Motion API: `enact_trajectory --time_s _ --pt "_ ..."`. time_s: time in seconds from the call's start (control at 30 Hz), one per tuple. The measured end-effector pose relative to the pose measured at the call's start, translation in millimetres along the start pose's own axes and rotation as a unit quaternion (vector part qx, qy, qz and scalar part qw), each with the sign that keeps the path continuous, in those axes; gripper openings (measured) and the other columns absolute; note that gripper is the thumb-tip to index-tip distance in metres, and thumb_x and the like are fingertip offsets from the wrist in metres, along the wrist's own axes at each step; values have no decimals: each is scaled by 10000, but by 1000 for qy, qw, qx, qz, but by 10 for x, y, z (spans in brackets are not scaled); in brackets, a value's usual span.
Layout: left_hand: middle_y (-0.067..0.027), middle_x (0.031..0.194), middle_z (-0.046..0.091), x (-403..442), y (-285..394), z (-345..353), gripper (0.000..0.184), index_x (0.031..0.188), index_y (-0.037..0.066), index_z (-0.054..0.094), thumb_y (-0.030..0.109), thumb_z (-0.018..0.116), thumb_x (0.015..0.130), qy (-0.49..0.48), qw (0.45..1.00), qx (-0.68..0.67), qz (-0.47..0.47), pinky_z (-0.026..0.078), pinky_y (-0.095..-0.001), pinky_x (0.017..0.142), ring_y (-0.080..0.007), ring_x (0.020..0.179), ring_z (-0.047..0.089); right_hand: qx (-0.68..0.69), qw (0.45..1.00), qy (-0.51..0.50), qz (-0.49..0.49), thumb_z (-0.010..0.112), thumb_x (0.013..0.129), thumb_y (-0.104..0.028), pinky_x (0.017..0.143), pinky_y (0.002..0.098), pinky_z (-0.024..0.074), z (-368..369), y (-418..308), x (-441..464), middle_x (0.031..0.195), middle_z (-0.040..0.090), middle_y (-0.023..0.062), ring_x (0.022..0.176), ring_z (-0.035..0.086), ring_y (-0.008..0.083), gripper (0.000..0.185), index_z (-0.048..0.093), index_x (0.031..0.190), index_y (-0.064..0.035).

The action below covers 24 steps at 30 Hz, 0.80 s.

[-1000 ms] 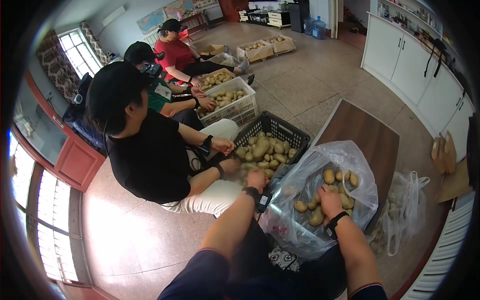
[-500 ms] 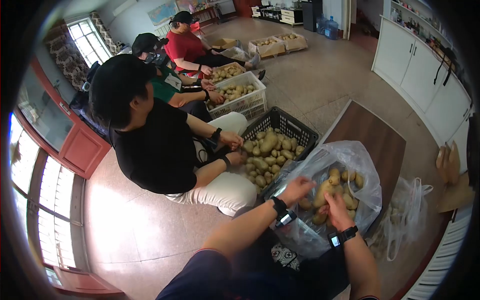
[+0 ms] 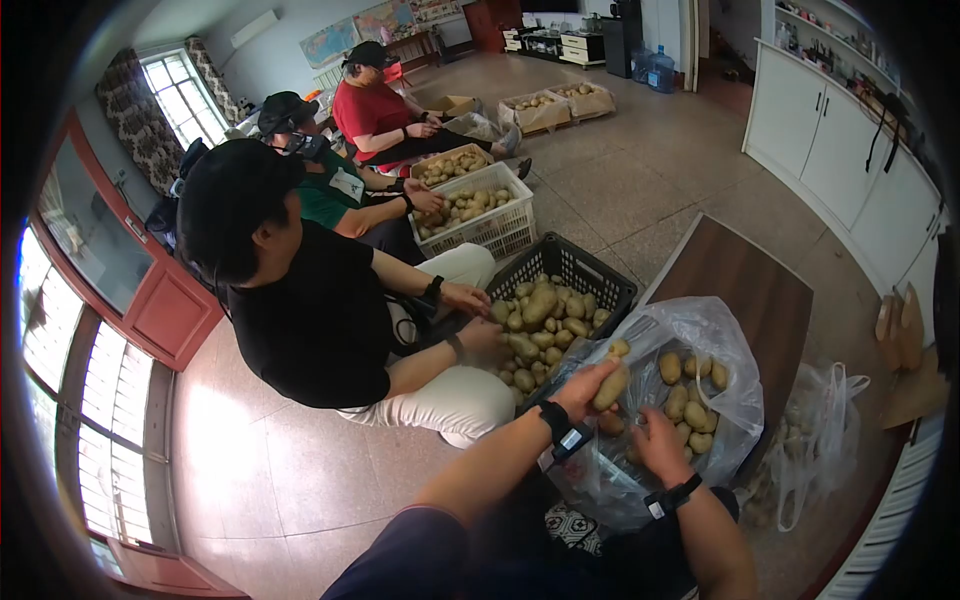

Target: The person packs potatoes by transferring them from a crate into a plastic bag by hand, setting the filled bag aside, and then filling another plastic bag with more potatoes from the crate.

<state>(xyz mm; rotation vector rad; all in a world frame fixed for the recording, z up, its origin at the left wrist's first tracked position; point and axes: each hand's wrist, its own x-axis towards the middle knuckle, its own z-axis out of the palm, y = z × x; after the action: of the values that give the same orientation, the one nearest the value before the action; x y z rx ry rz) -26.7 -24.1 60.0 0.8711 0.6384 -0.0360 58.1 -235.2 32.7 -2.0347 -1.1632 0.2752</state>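
Note:
My left hand is closed around a long, knobby potato, tilted over the left side of the clear plastic bag. My right hand is just to its right, above the bag's mouth. Its fingers are curled together; a small, shiny bit shows by the fingertips, too unclear to name. Several loose potatoes rest inside the bag, and one more lies partly hidden below my left hand. Both wrists carry dark bands with small devices.
Beside the bag stands a brown wooden table. A black crate of potatoes lies to the left, where a person in black sits. Farther back, two people sit by a white crate and boxes. Another plastic bag hangs at right.
The knobby potato has gone from my right hand to my left and moved leftward. My right hand has drawn down slightly. The view has tipped up a little.

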Motion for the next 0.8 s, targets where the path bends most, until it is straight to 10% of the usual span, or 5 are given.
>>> enact_trajectory --time_s 0.37,0.8 --pt "-102 894 609 146 193 -810 540 1161 100 536 532 634 853 210 970 -74 95 500 -346 468 -249 622 624 -265 955 -131 12 731 716 -238 715 443 543 206 -2 -220 1120 554 148 892 639 350 560 550 1229 -106" --pt "-128 841 603 237 185 -1354 452 1016 7 572 443 600 903 286 955 -49 67 519 -342 496 -233 599 606 -383 920 -63 -45 565 795 -139 562 420 485 317 66 -331 921 585 93 708 635 274 135 633 904 -96"
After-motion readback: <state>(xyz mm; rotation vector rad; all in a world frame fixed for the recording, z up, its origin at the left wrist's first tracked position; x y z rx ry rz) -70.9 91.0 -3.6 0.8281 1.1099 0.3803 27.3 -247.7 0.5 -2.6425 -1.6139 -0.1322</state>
